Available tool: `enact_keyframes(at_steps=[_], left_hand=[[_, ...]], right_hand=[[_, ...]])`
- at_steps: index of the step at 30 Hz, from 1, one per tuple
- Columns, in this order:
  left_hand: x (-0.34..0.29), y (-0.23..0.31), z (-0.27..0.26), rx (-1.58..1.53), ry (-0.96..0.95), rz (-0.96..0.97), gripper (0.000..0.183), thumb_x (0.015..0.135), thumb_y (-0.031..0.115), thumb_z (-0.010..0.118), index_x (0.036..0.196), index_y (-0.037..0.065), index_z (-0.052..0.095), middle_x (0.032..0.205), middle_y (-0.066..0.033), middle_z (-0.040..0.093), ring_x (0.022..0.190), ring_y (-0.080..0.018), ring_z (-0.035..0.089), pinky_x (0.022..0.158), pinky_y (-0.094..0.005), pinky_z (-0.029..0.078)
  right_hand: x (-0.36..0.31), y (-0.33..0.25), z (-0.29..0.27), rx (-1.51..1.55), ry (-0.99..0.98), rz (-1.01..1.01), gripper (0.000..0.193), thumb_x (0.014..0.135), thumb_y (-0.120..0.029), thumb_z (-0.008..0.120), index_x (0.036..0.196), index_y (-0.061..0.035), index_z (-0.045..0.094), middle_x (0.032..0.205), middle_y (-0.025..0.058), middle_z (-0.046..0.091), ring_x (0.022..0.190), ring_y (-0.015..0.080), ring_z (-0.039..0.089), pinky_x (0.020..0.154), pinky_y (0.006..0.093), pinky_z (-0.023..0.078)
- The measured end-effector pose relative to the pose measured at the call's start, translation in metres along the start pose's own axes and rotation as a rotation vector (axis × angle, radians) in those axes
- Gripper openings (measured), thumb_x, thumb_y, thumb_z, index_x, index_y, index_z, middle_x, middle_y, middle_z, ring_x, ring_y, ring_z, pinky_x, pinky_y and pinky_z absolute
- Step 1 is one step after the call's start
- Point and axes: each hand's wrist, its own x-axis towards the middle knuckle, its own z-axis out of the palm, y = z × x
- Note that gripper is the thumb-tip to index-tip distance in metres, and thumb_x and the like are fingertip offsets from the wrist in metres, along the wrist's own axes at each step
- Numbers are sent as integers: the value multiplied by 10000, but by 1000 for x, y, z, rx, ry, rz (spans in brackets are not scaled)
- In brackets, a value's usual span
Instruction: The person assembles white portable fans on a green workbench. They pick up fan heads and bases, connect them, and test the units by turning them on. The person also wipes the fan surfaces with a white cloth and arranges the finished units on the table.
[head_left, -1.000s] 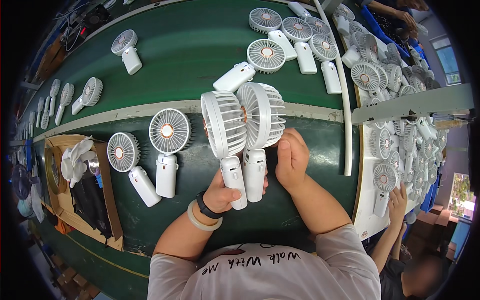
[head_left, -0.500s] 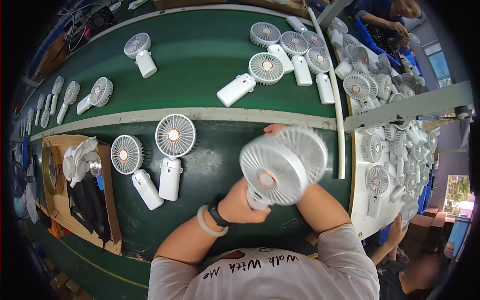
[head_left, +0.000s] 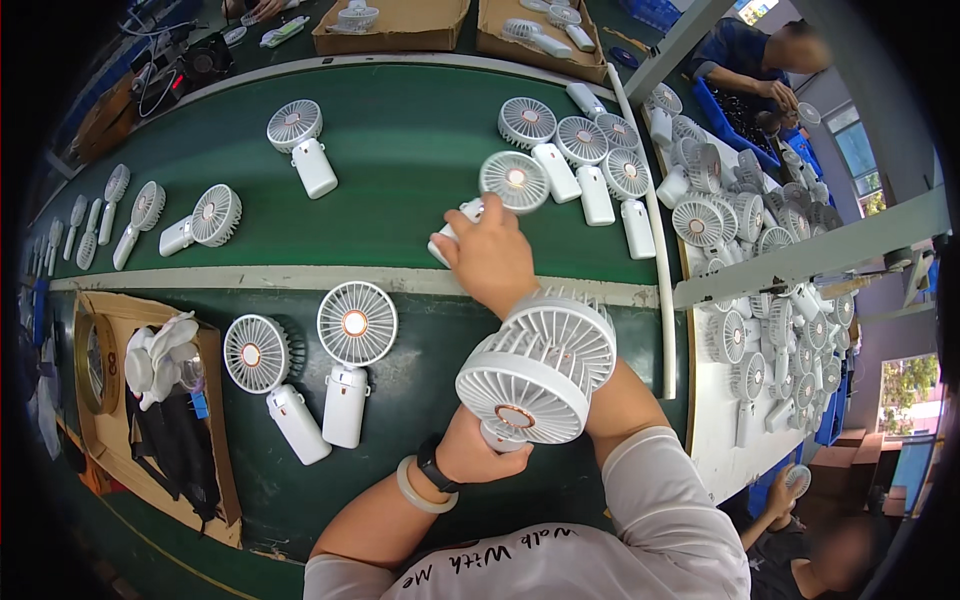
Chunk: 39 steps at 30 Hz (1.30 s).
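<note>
My left hand is closed around the handle of a white handheld fan with a copper-coloured ring at its hub. Just behind that head, a second white fan head seems to overlap it; its handle is hidden. My right hand reaches past these onto the green belt, its fingers closed over the handle of another white fan. That fan's round head points away from me. Two more fans, one upright and one tilted, lie on the dark green table to the left.
Several fans crowd the belt's right end beside a white pipe; others lie leftward along the belt. A carton with tape and gloves stands left. Fans cover the white side table, where co-workers sit.
My right hand has moved forward from behind the held fan onto the handle of a fan on the belt. The left hand still holds its fan, and the view has tilted up somewhat.
</note>
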Motion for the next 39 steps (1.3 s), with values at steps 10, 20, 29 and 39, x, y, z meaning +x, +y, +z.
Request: enact_keyframes(at_steps=[10,20,29,39], left_hand=[[1,-4,0,-48,165,-154,760,634,21,665,1300,-19,303,1207,-115,481,1118,-184,479,948,-330,380],[7,-8,-19,-385,366,-166,587,703,39,662,1219,35,382,1154,-122,509,1064,-280,551,909,-501,474],[6,-8,-20,-435,311,-179,752,684,148,725,1308,37,321,1178,-122,483,1063,-285,550,921,-506,460],[4,-1,-20,-730,172,-266,770,661,111,734,1311,50,326,1171,-154,502,1047,-319,567,811,-490,532]], right_hand=[[-18,91,10,383,105,176,527,799,-218,649,1246,-27,446,1082,169,512,991,288,537,814,403,475],[-130,66,-28,2596,-318,299,480,929,-402,379,1286,-84,417,1148,132,457,823,231,458,656,343,434],[-133,69,-28,2532,-375,213,575,931,-535,298,1232,-73,464,1118,137,513,778,238,496,567,321,394],[-132,61,-35,2043,-226,431,445,889,-230,587,1245,-46,392,1047,92,526,891,171,565,769,362,540]])
